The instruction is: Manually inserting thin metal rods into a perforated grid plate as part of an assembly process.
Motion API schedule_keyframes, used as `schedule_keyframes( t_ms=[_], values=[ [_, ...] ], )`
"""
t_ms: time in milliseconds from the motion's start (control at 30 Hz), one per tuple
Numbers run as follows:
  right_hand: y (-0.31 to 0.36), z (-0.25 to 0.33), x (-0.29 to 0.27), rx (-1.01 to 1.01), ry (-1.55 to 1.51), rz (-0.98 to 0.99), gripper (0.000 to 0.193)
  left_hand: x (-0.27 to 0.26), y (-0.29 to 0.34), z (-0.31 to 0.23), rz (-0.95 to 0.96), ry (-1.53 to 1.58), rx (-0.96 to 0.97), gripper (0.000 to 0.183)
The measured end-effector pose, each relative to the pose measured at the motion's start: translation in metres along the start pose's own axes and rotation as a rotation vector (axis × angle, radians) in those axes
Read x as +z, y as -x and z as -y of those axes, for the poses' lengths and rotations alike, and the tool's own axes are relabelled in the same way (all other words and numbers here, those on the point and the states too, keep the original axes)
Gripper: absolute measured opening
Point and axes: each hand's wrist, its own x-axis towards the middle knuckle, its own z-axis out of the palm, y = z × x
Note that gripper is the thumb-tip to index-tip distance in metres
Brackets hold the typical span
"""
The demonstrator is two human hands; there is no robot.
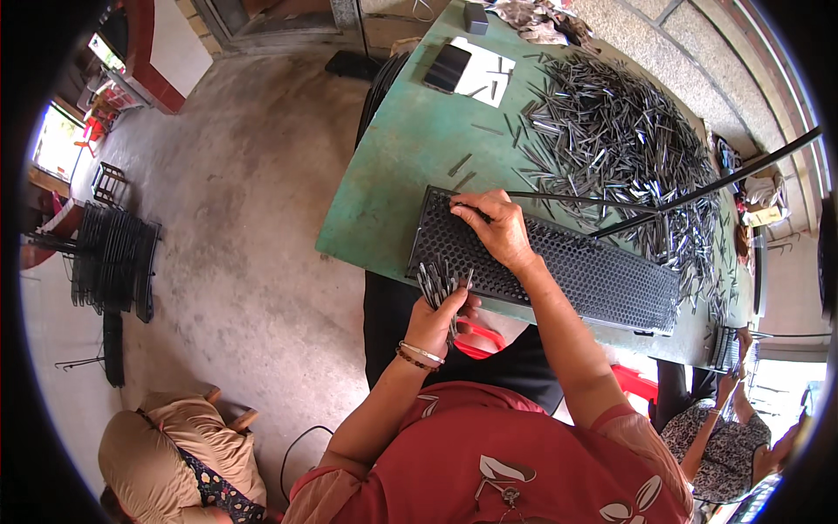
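Observation:
A fanned bundle of thin dark metal strips (439,284) stands up out of my left hand (434,320), whose fingers are closed round it near the table's front edge. My right hand (497,229) reaches over the far left part of a long black tray (594,278) full of small round holes. Its thumb and fingertips are pinched together at the tray's surface; whatever they hold is hidden. Beyond the tray, a large heap of similar loose strips (624,131) is spread over the right side of the green table (375,188).
A dark phone (447,68) lies on white paper (484,74) with a few strips. A slanting black rod (742,175) crosses above the heap. One person (720,445) works at right; another (188,454) is at lower left. Black racks (113,253) stand far left.

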Motion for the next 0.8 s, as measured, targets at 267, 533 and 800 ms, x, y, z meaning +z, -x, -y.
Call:
schedule_keyframes(
  t_ms=[267, 533, 800],
  values=[
    [0.002, 0.007, 0.002, -0.038, 0.224, 0.023, 0.024, -0.001, 0.000, 0.001, 0.005, 0.011, -0.005, 0.022],
    [0.002, 0.008, 0.008, -0.198, 0.302, 0.035, 0.023, 0.002, 0.002, 0.001, 0.006, 0.018, -0.018, 0.022],
    [0.006, 0.027, -0.011, -0.026, 0.091, -0.055, 0.021, 0.003, 0.000, 0.001, -0.005, 0.073, 0.046, 0.022]
  ],
)
